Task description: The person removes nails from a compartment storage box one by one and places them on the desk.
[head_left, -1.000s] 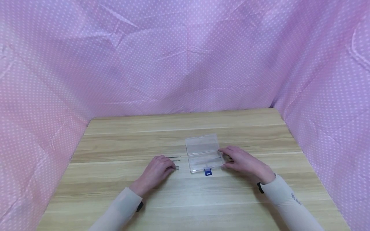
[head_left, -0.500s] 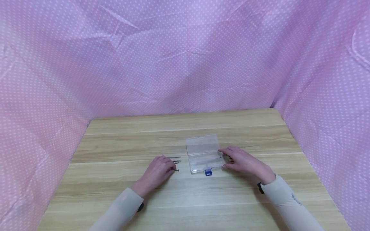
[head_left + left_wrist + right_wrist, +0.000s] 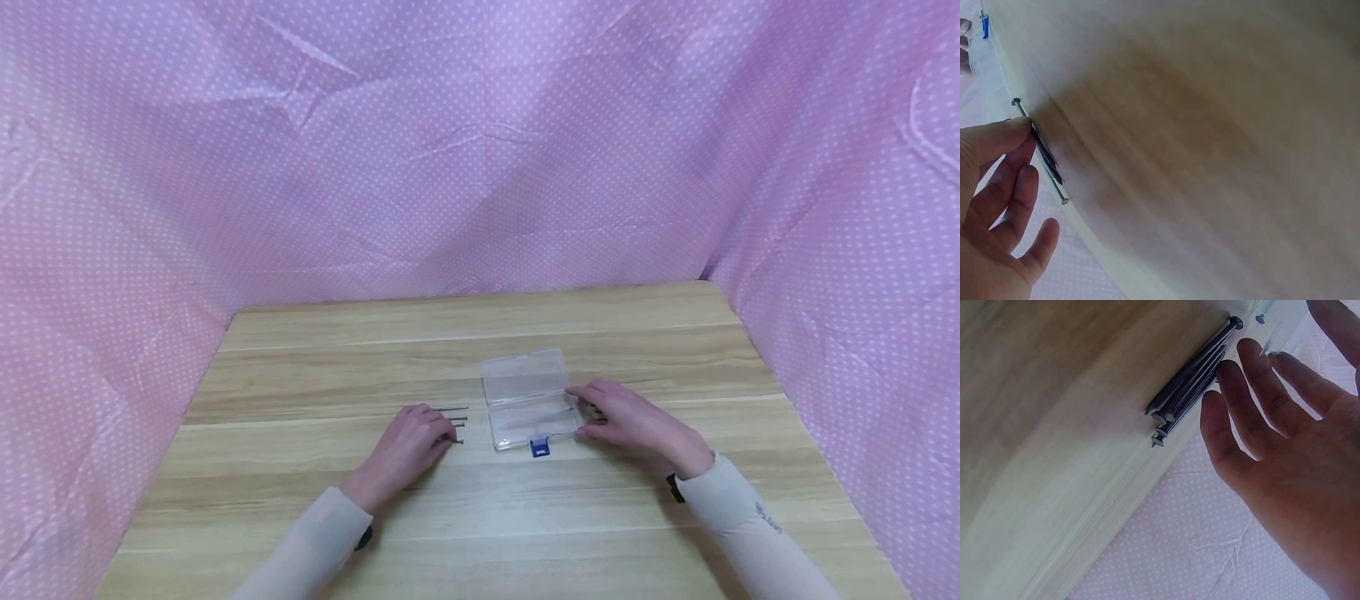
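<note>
My left hand [image 3: 408,437] pinches a nail [image 3: 1020,107] between thumb and forefinger, low over the table; its other fingers are spread. More nails [image 3: 453,408] lie beside and under that hand, partly hidden by it. To their right a clear plastic box [image 3: 525,422] lies with its lid [image 3: 525,377] folded back and a blue latch [image 3: 540,447] at the front. My right hand [image 3: 630,421] holds the box's right end between thumb and forefinger. A nail head [image 3: 1260,319] shows at the box, apparently inside it. The right hand's remaining fingers reach over a bunch of nails [image 3: 1194,378].
The wood-grain table [image 3: 480,533] carries the box and nails near its middle. Pink dotted cloth [image 3: 480,167] hangs behind it and along both sides.
The left hand's nail has shifted slightly toward me, apart from the nail lying beyond it. During the last half second it hardly moves. The right hand and box stay in place.
</note>
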A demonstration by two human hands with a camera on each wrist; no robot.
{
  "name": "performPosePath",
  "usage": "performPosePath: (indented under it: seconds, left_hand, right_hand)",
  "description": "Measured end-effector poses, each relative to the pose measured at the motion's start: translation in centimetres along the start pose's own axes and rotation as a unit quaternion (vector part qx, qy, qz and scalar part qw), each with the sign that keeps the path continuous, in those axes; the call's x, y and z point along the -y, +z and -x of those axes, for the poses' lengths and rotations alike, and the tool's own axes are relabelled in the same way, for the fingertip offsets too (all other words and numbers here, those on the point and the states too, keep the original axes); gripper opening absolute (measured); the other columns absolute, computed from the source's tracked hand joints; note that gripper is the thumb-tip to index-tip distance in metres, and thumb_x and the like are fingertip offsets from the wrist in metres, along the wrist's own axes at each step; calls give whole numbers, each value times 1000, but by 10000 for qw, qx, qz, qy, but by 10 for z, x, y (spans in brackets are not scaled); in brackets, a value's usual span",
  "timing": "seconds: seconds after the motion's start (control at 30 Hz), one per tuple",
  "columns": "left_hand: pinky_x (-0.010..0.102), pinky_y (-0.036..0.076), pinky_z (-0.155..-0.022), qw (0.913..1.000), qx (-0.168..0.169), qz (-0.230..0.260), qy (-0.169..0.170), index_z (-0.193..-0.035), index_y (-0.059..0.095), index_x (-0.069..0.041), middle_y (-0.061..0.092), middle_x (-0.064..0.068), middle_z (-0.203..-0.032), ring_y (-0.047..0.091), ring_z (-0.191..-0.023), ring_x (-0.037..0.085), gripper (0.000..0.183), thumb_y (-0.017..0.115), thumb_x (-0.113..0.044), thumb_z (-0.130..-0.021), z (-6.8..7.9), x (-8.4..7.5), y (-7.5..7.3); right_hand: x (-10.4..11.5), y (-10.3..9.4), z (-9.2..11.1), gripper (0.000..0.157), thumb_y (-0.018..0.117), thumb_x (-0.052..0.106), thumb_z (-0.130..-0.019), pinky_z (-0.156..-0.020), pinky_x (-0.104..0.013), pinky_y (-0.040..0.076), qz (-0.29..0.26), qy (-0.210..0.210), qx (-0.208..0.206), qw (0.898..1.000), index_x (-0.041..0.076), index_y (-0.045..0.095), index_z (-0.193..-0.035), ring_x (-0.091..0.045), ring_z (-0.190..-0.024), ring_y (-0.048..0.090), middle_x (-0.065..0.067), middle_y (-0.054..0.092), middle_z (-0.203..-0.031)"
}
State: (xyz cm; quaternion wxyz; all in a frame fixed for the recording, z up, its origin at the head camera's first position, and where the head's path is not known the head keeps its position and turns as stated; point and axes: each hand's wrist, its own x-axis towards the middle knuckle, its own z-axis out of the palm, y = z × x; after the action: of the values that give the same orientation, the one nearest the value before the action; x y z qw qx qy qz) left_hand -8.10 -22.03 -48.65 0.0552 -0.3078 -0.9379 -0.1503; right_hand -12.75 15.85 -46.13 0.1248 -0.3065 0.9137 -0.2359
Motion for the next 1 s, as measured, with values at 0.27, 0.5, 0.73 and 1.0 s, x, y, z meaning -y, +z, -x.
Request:
performPosePath:
  seconds: [0.27,0.5,0.73,1.0]
  left_hand:
    - [46,56,-93,9995,-281,-76,112,-93,77,-17,75,-3,-97,66,-95,19,9,84,-20,-87,-1,-1,-1]
    - [46,54,-95,9980,-558,40,283,-96,77,-18,75,-2,-101,65,-101,21,11,83,-23,-88,-13,-12,-7]
    - [45,52,-99,9969,-675,153,366,-99,78,-17,75,-1,-104,66,-105,22,7,77,-22,-94,-34,-28,-9]
    - [44,49,-102,9959,-752,294,411,-103,79,-17,75,-1,-108,64,-108,21,10,75,-22,-95,-54,-44,-4]
  right_hand:
    - [-1,1,1,62,81,28,-92,-99,-49,53,9,5,-19,10000,3,58,-143,-24,-113,61,-5,65,-122]
    - [-1,1,0,62,80,29,-92,-101,-50,53,-11,38,2,10000,3,58,-144,-26,-116,61,-7,65,-125]
    - [-1,0,-2,63,81,27,-91,-95,-46,54,1,1,42,10000,2,57,-144,-21,-108,60,-4,65,-119]
    - [-3,1,0,63,81,27,-91,-97,-47,54,7,20,33,10000,2,57,-144,-21,-110,61,-4,65,-120]
